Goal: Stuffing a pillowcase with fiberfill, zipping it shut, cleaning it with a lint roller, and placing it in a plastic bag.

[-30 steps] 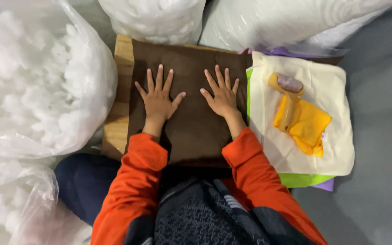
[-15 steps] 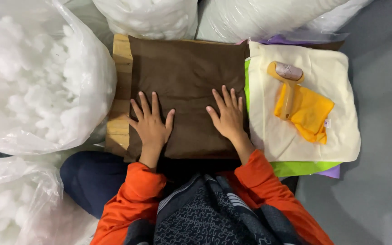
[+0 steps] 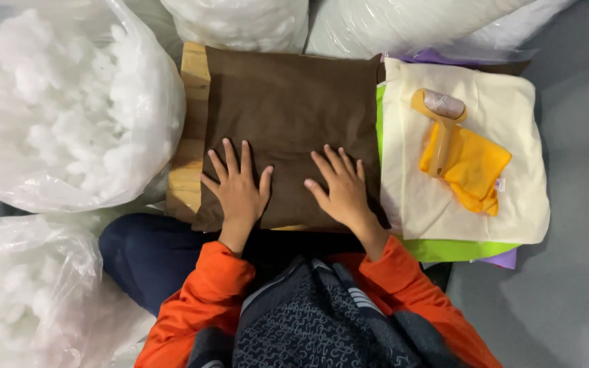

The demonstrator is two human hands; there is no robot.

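Both hands lay flat, fingers spread — left hand (image 3: 238, 193) and right hand (image 3: 341, 191) pressed on the near edge of a brown cushion (image 3: 288, 116), gripping nothing. The cushion sat on a wooden board (image 3: 191, 123). To its right — cream cloth (image 3: 512, 123) carrying a yellow cloth (image 3: 475, 167) and lint roller (image 3: 440, 112). Clear bags of white stuffing (image 3: 56, 116) stood left.

View: head, single camera, worn on the person's head. Facing: steeply downward, near vertical, over their own lap and orange sleeves (image 3: 206, 293). Range: close, about arm's reach. Field: brown cushion cover (image 3: 288, 116) at centre, stuffing bags (image 3: 56, 116) along left and top edges, grey floor (image 3: 581, 286) at right.
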